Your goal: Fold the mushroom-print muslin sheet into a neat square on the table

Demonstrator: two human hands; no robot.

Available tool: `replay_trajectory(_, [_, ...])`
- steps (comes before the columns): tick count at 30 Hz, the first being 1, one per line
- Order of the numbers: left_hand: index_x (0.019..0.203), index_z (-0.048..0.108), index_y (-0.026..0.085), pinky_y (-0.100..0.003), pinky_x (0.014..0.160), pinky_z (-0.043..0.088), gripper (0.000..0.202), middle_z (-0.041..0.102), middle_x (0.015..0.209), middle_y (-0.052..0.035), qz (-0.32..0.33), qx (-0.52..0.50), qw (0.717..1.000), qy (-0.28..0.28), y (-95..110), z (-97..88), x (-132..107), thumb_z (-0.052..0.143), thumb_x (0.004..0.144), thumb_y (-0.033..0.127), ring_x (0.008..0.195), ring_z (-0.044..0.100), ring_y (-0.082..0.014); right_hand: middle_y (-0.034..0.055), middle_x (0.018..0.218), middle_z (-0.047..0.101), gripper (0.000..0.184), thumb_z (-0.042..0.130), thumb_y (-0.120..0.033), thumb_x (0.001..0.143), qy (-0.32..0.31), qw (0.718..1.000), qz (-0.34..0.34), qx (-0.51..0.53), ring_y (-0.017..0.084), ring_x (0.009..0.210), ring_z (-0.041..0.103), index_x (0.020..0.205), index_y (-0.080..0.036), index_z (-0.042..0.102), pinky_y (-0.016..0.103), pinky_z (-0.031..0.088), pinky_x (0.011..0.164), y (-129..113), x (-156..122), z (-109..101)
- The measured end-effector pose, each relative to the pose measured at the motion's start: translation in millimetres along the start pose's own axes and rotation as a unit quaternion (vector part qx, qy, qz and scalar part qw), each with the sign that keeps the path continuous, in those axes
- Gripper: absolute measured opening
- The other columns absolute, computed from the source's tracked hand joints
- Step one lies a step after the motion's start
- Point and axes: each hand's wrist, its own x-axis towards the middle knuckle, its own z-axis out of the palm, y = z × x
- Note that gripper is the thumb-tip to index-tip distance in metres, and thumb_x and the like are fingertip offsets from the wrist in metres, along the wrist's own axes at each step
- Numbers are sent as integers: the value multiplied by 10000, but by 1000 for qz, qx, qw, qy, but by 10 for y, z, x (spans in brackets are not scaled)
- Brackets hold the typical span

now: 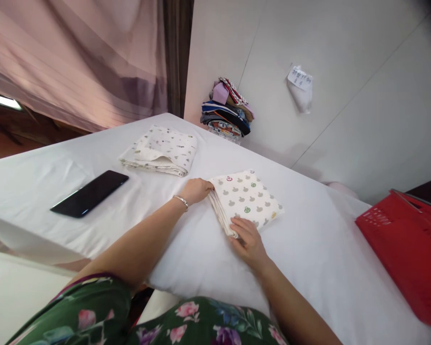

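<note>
A folded white cloth with a mushroom print (249, 196) lies on the white-covered table in front of me. My left hand (197, 190), with a silver bracelet at the wrist, pinches its far left corner. At the near corner, my right hand (249, 242) grips the folded edge, fingers on top and thumb low at the side. Farther back and to the left rests a second folded white cloth (165, 148) with a small scattered print; one of its flaps is slightly lifted. Neither hand touches that one.
A black phone (91, 193) lies on the white tablecloth (316, 254) at left. On the right sits a red plastic basket (405, 249). Folded clothes (228, 110) are stacked against the wall beyond the table. A pink curtain (93, 57) hangs at upper left, and a paper note (300, 86) is on the wall.
</note>
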Motion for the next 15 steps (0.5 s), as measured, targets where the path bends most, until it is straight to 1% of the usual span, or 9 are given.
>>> replay_trajectory(2, [976, 692, 332, -289, 741, 417, 323, 706, 922, -23, -5, -14, 1000, 6, 3, -7, -7, 444, 788, 245, 834, 619, -208, 105, 1166, 613, 328, 563, -224, 820, 8, 1000, -2, 8, 250, 1114, 550, 1148, -227, 576, 469, 450, 927, 12, -7, 7])
replay_trajectory(4, [963, 696, 327, -284, 723, 420, 318, 704, 913, -16, -3, -36, 999, -2, 20, -33, -22, 449, 777, 254, 817, 620, -205, 106, 1163, 612, 331, 566, -218, 820, 11, 1000, -4, 14, 247, 1111, 550, 1151, -222, 572, 466, 450, 928, 16, -7, 8])
replay_trajectory(7, [978, 687, 312, -255, 668, 424, 311, 692, 830, 1, -1, -111, 993, -41, 41, -89, -46, 473, 754, 314, 742, 617, -179, 112, 1180, 599, 352, 559, -227, 827, 1, 1000, -2, 17, 250, 1115, 543, 1179, -215, 554, 471, 444, 934, 9, 1, -2])
replay_trajectory(10, [947, 691, 250, -233, 604, 426, 323, 656, 691, 8, -21, -208, 975, -82, 46, -103, -44, 498, 731, 394, 616, 592, -151, 112, 1193, 590, 382, 550, -241, 833, -8, 1000, 3, 17, 253, 1121, 537, 1213, -218, 532, 473, 441, 938, -8, 13, -19])
replay_trajectory(12, [892, 696, 209, -227, 580, 427, 319, 644, 653, 6, -45, -251, 964, -79, 52, -59, -27, 520, 709, 401, 587, 575, -144, 111, 1194, 589, 392, 554, -243, 831, -10, 1000, 6, 17, 252, 1124, 534, 1221, -217, 528, 466, 442, 939, -18, 18, -26])
replay_trajectory(15, [832, 698, 188, -219, 600, 433, 272, 672, 721, 3, -76, -297, 951, -38, 82, 59, 7, 536, 678, 342, 650, 574, -146, 111, 1194, 588, 385, 554, -244, 830, -9, 1000, 7, 16, 250, 1124, 534, 1214, -212, 537, 455, 441, 943, -23, 20, -28])
